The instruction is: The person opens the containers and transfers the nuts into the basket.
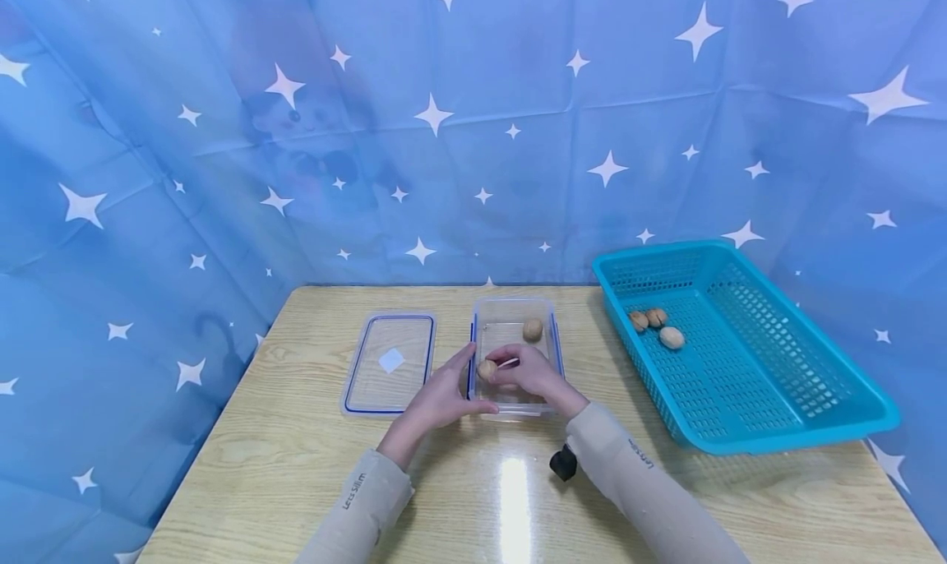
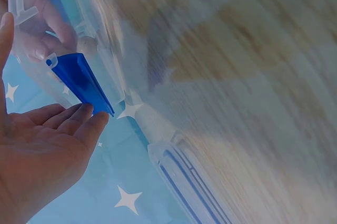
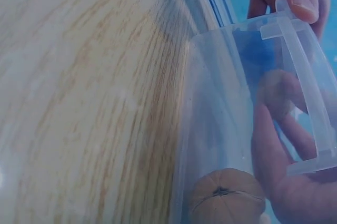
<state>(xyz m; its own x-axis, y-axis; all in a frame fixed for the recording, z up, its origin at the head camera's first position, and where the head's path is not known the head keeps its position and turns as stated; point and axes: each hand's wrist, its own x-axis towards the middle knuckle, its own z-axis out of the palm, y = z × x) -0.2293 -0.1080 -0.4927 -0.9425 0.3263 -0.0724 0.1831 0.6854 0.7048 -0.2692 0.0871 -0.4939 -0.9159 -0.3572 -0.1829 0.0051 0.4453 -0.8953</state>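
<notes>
A clear plastic box (image 1: 518, 305) with blue-edged clips stands on the table, its top uncovered. My left hand (image 1: 441, 395) rests against its left side, fingers nearly straight and thumb spread to the near corner. In the left wrist view those fingertips touch a blue clip flap (image 2: 81, 81). Inside the box, my right hand (image 1: 528, 371) pinches a walnut (image 1: 487, 370) between thumb and fingers, near the left wall. Another walnut (image 1: 533, 330) lies at the back right of the box. Through the clear wall, the right wrist view shows a walnut (image 3: 226, 197) close up.
A clear lid with a blue seal (image 1: 390, 362) lies left of the box. At the right stands a turquoise basket (image 1: 747, 383) holding several nuts, among them a pale walnut (image 1: 672, 338). A small black object (image 1: 564, 463) shows beneath the right sleeve.
</notes>
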